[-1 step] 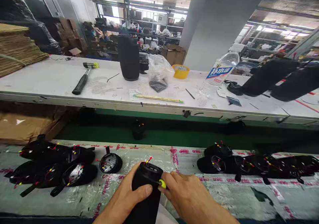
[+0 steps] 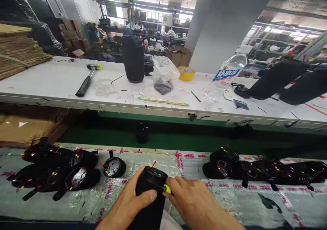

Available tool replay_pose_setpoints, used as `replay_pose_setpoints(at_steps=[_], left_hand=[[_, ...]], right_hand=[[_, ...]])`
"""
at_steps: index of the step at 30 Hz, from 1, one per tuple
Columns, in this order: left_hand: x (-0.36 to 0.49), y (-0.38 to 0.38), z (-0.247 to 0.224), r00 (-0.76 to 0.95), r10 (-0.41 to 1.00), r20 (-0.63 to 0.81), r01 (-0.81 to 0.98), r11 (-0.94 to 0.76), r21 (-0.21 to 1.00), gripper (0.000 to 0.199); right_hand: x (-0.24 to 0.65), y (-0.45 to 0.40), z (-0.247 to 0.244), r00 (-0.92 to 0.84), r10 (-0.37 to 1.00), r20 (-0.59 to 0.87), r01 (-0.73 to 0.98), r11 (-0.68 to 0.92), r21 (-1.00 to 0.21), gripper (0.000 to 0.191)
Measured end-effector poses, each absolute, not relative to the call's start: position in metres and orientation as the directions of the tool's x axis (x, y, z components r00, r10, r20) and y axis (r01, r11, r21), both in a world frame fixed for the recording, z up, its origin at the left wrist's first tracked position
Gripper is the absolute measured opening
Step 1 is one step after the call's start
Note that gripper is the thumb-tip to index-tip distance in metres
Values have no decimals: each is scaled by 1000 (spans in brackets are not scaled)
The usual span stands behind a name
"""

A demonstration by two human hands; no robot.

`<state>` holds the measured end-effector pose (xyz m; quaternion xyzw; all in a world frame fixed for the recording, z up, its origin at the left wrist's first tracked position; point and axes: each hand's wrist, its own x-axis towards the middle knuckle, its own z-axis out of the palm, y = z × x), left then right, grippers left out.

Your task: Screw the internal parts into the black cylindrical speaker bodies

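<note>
Head view shifts only slightly between frames, both hands staying nearly in place; black fabric-covered cylinder [image 2: 149, 197] stands slightly tilted between the hands, its smooth dark cap uppermost, above the plastic-sheeted bench [image 2: 230, 202]; left hand [image 2: 130, 196] wraps its side, closed around it; right hand [image 2: 190, 199] curls against its upper edge, fingertips [image 2: 173, 184] pressing beside a small yellow-tipped piece [image 2: 167, 189]; red-and-yellow wire ends [image 2: 153, 163] project from the top; similar black wired units [image 2: 58, 170] lie to either side.
</note>
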<state>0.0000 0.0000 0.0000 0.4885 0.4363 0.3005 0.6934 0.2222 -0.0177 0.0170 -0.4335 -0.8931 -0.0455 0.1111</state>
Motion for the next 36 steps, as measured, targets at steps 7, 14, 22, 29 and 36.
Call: replay_pose_setpoints(at_steps=[7,14,22,29,36], left_hand=[[-1,-1,5,447,858,-253,-47,305,951,59],[1,-2,6,410,874,-262,20,278,960,65],[6,-15,3,195,933,-301,181,268,946,75],[-8,1,-2,474,803,-362,-103,458,883,69],[-6,2,-16,515,742,-430,-230,603,764,58]], right_hand=[[225,-19,14,-607,780,150,783,619,-53,36],[226,-19,16,-615,778,127,783,622,-16,37],[220,-22,31,-646,761,-65,751,648,125,24],[225,-17,21,-581,805,119,787,593,-173,12],[230,-19,24,-447,871,205,754,490,-437,23]])
